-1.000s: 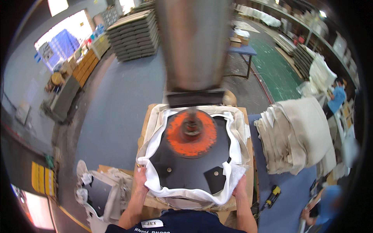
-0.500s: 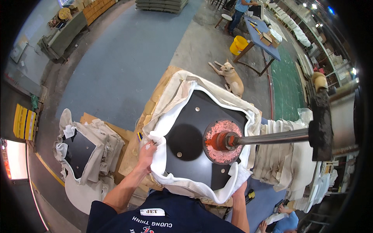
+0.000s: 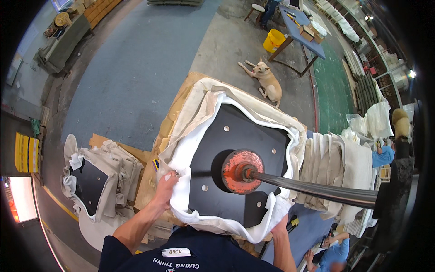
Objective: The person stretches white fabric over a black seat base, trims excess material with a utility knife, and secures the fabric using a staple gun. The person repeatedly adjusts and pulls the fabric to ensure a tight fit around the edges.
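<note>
The left hand (image 3: 165, 190) pinches the white padding (image 3: 182, 195) at its left edge; the right hand (image 3: 280, 225) is at the near right corner, its fingers hidden, so its grip cannot be told. The padding and beige cloth (image 3: 207, 103) ring a black board (image 3: 210, 152) lying flat on a table (image 3: 174, 117). Nearly square, the board shows no clear long axis; its far edge slants down rightward. A red disc (image 3: 232, 176) sits over its middle.

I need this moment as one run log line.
left hand: holds white padding | right hand: at its near-right corner, fingers hidden | black board: edged by padding | red disc: over board
</note>
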Motion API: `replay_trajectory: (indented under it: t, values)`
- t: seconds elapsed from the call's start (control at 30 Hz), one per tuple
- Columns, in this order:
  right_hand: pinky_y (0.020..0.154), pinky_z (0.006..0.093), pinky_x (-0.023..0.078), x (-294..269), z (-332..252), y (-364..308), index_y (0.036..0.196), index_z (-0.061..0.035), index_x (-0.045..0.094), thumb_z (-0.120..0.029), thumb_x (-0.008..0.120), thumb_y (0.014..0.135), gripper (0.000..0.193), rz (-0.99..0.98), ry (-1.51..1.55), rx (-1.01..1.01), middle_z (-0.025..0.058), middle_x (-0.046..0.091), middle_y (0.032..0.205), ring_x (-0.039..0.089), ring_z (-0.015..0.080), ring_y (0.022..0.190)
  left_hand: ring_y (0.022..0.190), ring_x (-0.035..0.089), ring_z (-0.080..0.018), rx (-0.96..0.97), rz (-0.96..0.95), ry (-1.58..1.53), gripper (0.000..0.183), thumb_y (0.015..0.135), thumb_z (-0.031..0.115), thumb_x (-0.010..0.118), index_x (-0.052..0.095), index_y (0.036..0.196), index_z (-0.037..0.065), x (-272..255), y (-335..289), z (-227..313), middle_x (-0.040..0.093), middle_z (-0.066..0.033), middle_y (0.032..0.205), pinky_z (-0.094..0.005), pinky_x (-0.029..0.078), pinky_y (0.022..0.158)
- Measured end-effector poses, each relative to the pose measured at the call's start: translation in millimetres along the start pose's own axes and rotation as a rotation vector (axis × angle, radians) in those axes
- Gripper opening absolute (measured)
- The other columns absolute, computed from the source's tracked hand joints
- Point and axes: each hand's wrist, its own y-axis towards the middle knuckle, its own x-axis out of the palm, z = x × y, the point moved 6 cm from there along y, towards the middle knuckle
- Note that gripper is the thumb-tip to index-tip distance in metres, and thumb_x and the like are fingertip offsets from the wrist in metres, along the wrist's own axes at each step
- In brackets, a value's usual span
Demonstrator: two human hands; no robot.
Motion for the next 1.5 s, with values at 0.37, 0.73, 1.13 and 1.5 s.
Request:
replay_trajectory:
  t: [0.37,0.73,1.13,1.5]
  values:
    - [0.093,0.0456,0.058,71.1,-24.8,-37.8,0.129,-0.0044,0.062,-0.03,0.049,0.105,0.038,0.064,-0.108,0.04,0.0115,0.07,0.12,0.069,0.0295,0.108,0.067,0.048,-0.0045,0.253,0.056,-0.055,0.017,0.085,0.0,0.063,0.053,0.078,0.012,23.6,-28.8,-2.3,0.051,0.0064,0.076,-0.0227,0.04,0.061]
    - [0.089,0.0496,0.059,34.6,-25.0,-40.2,0.131,-0.001,0.061,-0.024,0.061,0.1,0.039,0.183,-0.101,0.015,0.0114,0.069,0.12,0.07,0.0318,0.106,0.07,0.043,-0.0039,0.32,0.064,-0.108,0.026,0.084,-0.001,0.062,0.046,0.07,0.014,39.5,-43.1,1.3,0.045,0.007,0.073,-0.0222,0.037,0.064]
    - [0.105,0.0523,0.051,-48.8,-19.5,-70.2,0.138,-0.007,0.058,-0.041,0.053,0.105,0.048,0.251,0.028,-0.21,0.0111,0.064,0.137,0.064,0.0344,0.123,0.074,0.049,-0.0072,0.449,0.024,-0.167,0.017,0.091,0.004,0.063,0.05,0.088,0.013,1.0,-89.0,-2.7,0.052,0.0034,0.084,-0.025,0.044,0.07]
    - [0.052,0.0217,0.026,89.7,-98.9,-143.4,0.103,-0.0065,0.063,-0.019,0.056,0.106,0.014,0.186,-0.605,-0.916,-0.01,0.038,0.068,0.031,0.0012,0.059,0.071,0.054,-0.0153,0.816,0.473,0.435,0.022,0.096,0.018,0.062,0.054,0.113,0.007,-123.4,-16.8,76.8,0.056,-0.0039,0.085,-0.0312,0.047,0.067]
